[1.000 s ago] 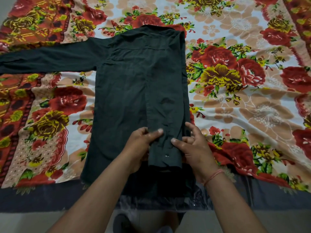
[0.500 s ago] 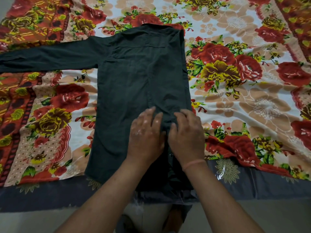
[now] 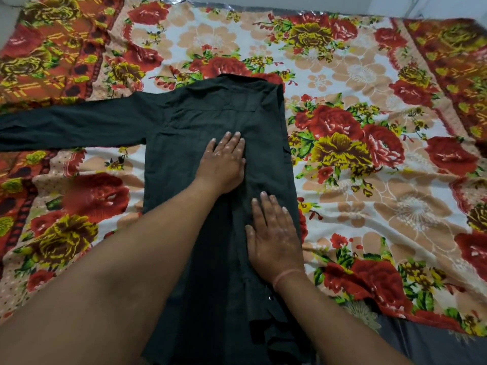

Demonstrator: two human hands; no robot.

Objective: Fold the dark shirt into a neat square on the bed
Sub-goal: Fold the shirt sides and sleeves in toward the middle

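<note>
1. The right hand point(image 3: 274, 233) lies flat, fingers straight, on the dark long-sleeved cloth shirt point(image 3: 179, 196).
2. The left hand point(image 3: 222, 160) presses flat too, farther up.
3. The spare sleeve point(image 3: 66, 127) points left, nearer the left hand, over the red flowery bed sheet point(image 3: 369, 167).

Cloth surfaces on the bed

A matt, faintly ribbed dark shirt point(image 3: 210, 233) is laid on a soft-sheened floral bedsheet point(image 3: 369, 180).
</note>
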